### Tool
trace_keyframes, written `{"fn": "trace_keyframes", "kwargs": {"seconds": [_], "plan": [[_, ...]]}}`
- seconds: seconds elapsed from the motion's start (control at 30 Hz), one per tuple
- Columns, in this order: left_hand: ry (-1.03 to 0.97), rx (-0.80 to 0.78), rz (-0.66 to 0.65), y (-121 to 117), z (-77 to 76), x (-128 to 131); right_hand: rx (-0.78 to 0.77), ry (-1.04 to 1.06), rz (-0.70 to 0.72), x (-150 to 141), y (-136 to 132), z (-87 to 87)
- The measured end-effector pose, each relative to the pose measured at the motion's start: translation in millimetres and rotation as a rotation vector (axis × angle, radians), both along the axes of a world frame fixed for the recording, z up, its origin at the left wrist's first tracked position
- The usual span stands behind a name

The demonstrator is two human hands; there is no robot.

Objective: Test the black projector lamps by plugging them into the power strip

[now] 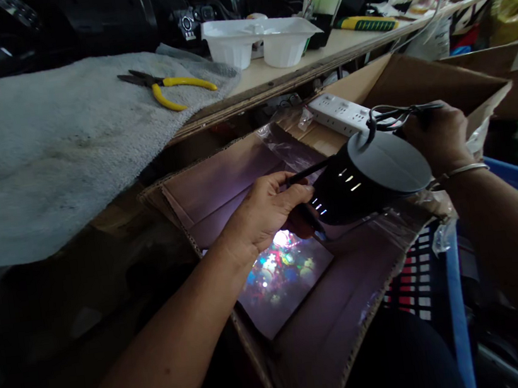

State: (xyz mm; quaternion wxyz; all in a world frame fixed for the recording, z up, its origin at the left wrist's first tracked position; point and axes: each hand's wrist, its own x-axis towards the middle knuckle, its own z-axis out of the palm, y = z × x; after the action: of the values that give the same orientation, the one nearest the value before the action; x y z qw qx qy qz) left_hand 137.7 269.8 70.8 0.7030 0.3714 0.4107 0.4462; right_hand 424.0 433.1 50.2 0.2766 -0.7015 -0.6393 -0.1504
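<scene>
One open cardboard box (224, 189) is set below the worktop (300, 68). Above the box, a slotted black cylinder (351, 188) is held tilted, its long axis rising from near left to a grey cap (391, 161) at far right. That cap is nearer the right hand (437, 138), whose fingers (422, 125) are closed on a looped black wire (394, 114). A thin black rod (311, 171) is gripped by the left hand (261, 213) beside the cylinder's left side.

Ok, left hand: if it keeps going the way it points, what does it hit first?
Most likely the black slotted cylinder, right ahead of the fingertips of the left hand, which pinches a thin black rod. Depth is unclear; they may already touch.
</scene>
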Motion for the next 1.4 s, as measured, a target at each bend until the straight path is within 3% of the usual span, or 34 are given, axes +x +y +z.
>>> {"fn": "trace_keyframes", "kwargs": {"seconds": [1.4], "plan": [[0.04,0.001,-0.009,-1.4,2.1,-0.7,-0.007,0.036,-0.008,-4.7,-4.4,2.4]]}}
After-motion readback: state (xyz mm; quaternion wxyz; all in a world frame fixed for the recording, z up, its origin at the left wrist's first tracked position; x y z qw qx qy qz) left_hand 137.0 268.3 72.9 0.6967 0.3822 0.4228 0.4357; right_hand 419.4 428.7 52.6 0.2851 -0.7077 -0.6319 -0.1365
